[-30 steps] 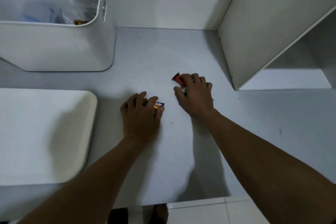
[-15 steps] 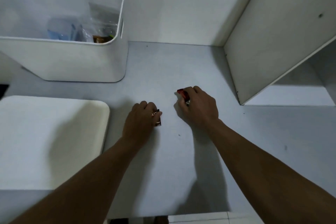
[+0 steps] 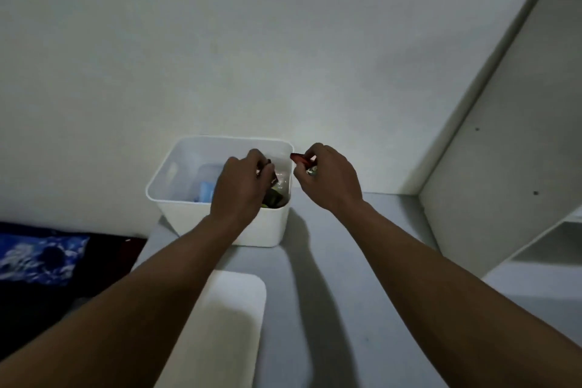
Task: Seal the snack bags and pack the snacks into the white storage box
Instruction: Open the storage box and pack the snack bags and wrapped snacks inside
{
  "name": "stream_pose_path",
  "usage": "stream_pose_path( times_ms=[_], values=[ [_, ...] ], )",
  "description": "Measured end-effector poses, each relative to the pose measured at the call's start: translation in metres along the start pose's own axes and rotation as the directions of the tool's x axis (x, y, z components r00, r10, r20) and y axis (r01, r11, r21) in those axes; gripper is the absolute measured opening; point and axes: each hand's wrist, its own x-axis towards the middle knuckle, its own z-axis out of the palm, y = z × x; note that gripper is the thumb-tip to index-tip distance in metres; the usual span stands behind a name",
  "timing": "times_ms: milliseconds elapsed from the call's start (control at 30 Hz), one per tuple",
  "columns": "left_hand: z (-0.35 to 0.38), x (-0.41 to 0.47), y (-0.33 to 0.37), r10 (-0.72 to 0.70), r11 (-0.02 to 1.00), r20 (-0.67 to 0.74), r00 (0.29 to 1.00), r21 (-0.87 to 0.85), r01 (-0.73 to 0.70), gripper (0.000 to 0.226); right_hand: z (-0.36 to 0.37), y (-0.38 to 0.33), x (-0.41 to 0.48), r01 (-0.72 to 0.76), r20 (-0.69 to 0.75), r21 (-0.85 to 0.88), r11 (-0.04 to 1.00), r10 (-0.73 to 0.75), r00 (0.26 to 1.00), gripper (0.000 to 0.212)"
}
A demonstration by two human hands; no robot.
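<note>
Hands at box height; L hand (image 3: 242, 187) hovers over the white box (image 3: 261, 230), fingers curled round a small dark snack (image 3: 272, 174) above the box's 3 o'clock side; R hand (image 3: 329, 181) just outside the rim at 3 o'clock, thumb & fingers pinching a red snack (image 3: 300, 158), its tip at the rim. Inside the box: blue bag (image 3: 206, 194), dark-green packets (image 3: 274, 198). White lid (image 3: 226, 324) lies on the grey table (image 3: 330, 277) at the box's 6 o'clock; shelf unit (image 3: 504, 167) at 3 o'clock; blue cloth (image 3: 37, 255) at 8 o'clock.
</note>
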Motion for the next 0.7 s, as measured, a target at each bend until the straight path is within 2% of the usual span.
stream_pose_path(
  times_ms=[200,300,467,567,700],
  values=[
    [-0.01,0.051,-0.058,-0.14,0.985,0.041,0.989,-0.1,0.143,0.016,0.057,-0.048,0.045,-0.057,-0.001,0.119,0.991,0.057,0.998,0.029],
    [-0.001,0.061,-0.081,-0.185,0.973,0.099,0.978,-0.121,0.196,0.012,0.086,-0.06,0.056,-0.079,0.038,0.111,0.991,0.075,0.996,0.029],
    [0.01,0.062,-0.097,-0.302,0.934,0.163,0.939,-0.145,0.326,0.021,0.108,-0.062,0.051,-0.125,0.111,0.098,0.987,0.114,0.987,0.03],
    [0.0,0.059,-0.101,-0.283,0.951,0.17,0.944,-0.081,0.299,0.022,0.104,-0.063,0.044,-0.138,0.147,0.071,0.988,0.126,0.981,0.033],
    [-0.034,0.041,-0.108,-0.157,0.982,0.093,0.983,-0.094,0.166,0.014,0.09,-0.07,0.034,-0.127,0.122,0.037,0.991,0.121,0.985,0.031]
  ],
)
